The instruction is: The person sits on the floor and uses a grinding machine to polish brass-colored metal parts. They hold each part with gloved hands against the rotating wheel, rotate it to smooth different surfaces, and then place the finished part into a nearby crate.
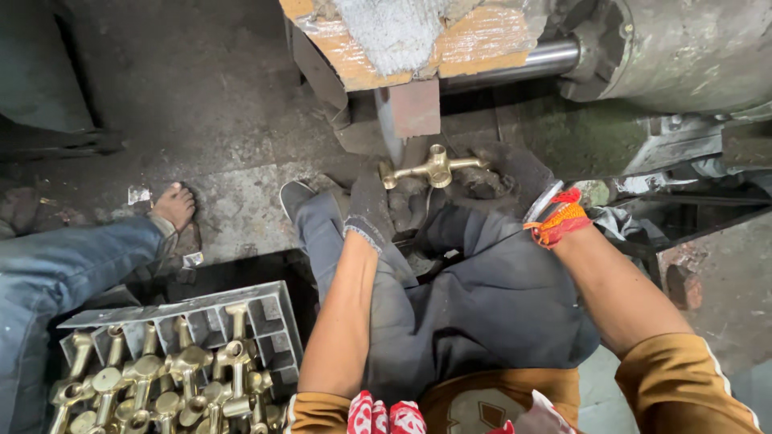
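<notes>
The brass fitting (435, 168) is up in front of you, right under the reddish block (414, 108) of the machine. You've got both gloved hands on it: left hand (372, 210) clamped on its left end, right hand (507, 178) closed round the right end. Red thread band (557, 221) on your right wrist. Down left, a grey crate (269, 309) full of more brass fittings (161, 382), and someone's bare foot (173, 205) nearby.

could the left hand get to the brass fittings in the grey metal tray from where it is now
Probably yes: the grey metal tray of brass fittings sits open-topped beside the left forearm, nothing covering it. But the gloved left hand now holds the brass T-shaped fitting.
</notes>
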